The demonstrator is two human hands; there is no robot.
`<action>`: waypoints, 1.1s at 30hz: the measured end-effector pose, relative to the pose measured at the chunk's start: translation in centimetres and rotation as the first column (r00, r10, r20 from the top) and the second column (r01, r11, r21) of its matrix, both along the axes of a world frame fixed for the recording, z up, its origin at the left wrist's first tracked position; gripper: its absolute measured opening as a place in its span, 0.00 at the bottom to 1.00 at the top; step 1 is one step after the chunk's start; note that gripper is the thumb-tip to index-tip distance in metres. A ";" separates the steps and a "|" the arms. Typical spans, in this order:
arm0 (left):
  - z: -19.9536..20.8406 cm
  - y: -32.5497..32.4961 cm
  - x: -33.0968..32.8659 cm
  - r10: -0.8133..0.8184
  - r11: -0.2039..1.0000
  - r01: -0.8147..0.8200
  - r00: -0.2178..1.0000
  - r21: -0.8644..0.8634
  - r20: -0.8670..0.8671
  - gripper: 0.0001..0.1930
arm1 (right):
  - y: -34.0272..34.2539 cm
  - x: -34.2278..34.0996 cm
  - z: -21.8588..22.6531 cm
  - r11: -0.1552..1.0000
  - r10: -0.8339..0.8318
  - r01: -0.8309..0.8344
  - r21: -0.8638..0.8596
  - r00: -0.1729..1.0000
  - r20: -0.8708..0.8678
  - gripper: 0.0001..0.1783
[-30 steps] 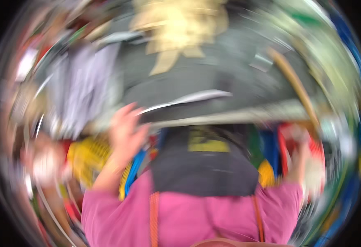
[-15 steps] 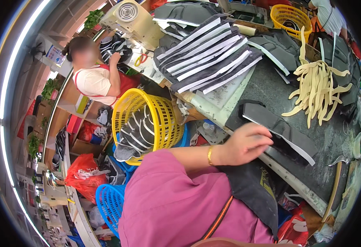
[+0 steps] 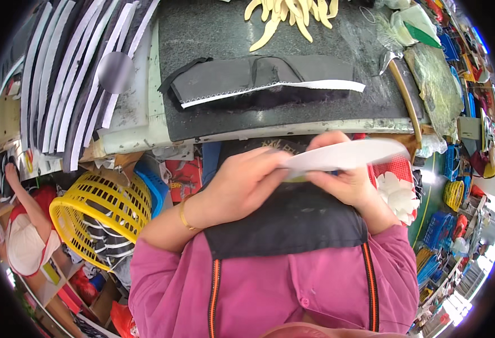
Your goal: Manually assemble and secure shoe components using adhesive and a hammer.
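Above my apron, both hands hold a thin white curved sheet (image 3: pixel 346 155), its right end blurred. My left hand (image 3: pixel 244 183), with a gold bracelet at the wrist, is closed in a pinch on its left end. My right hand (image 3: pixel 346 183) grips it near the middle, thumb at the lower edge and some fingers hidden behind. Just beyond lies a dark grey padded fabric piece (image 3: pixel 219 80) with a white stitched edge strip, flat on the black work mat (image 3: pixel 219 125). Neither hand touches it.
Pale yellow strips (image 3: pixel 287 14) lie at the far edge, and white-edged dark pieces (image 3: pixel 61 79) are stacked at left. A hammer (image 3: pixel 403 93) rests at right. Beside my left arm stands a yellow basket (image 3: pixel 78 211); a co-worker's arm (image 3: pixel 27 197) reaches in beyond it.
My view has swung round to face the bench squarely. My right hand and the white sheet have come into view, and my left hand, empty-looking before, now pinches that sheet.
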State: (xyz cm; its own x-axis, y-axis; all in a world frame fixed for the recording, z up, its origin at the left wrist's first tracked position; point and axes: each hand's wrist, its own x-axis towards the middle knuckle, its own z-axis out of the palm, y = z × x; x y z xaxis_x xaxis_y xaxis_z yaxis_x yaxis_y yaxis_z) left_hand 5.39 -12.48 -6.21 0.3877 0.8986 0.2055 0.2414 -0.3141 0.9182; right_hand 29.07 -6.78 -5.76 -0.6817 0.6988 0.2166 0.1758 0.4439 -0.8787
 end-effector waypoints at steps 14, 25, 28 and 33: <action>4.1 8.8 -6.7 0.369 0.801 -0.159 0.890 -0.577 0.267 0.11 | 12.6 -3.3 4.7 0.878 -0.037 0.069 -0.475 0.996 0.077 0.18; -1.2 7.8 -6.8 0.462 0.696 -0.225 0.867 -0.681 0.186 0.10 | 13.4 -1.0 -1.2 0.774 0.116 -0.017 -0.633 0.987 0.115 0.16; -0.9 8.3 -6.3 0.490 0.658 -0.264 0.861 -0.705 0.134 0.10 | 13.4 -1.2 -0.7 0.760 0.075 0.056 -0.648 0.982 0.173 0.16; 0.0 8.6 -5.8 0.491 0.621 -0.313 0.870 -0.719 0.045 0.11 | 13.3 -1.8 -0.5 0.769 0.085 0.110 -0.630 0.959 0.271 0.16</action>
